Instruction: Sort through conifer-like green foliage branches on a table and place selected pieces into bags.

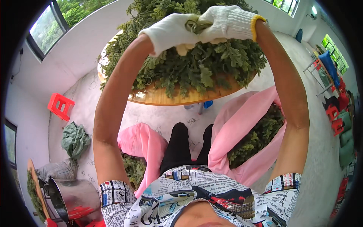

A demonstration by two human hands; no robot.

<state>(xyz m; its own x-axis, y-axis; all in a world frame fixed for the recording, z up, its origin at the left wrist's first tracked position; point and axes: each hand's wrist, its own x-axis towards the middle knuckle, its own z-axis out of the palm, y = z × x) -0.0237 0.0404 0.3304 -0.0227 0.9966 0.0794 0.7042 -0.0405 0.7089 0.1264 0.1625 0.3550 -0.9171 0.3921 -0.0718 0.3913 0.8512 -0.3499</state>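
My left hand (pixel 170 32), in a white knitted glove, is closed and meets my right hand (pixel 227 24) above the far part of a round wooden table (pixel 166 99). The right glove is also white, with a yellow cuff. Between the two hands shows a green curled stem (pixel 194 25), pinched by both; my fingers are partly hidden. Under and behind the hands lies a big heap of green feathery sprigs (pixel 204 70), covering most of the tabletop.
Pink cloth sacks (pixel 242 128) with more greenery stand either side of my legs. To the left are a red stool (pixel 60 106), a green bundle (pixel 75 140) and a metal pot (pixel 77 198). Red stools (pixel 334 119) and a blue cloth (pixel 328 68) are at right.
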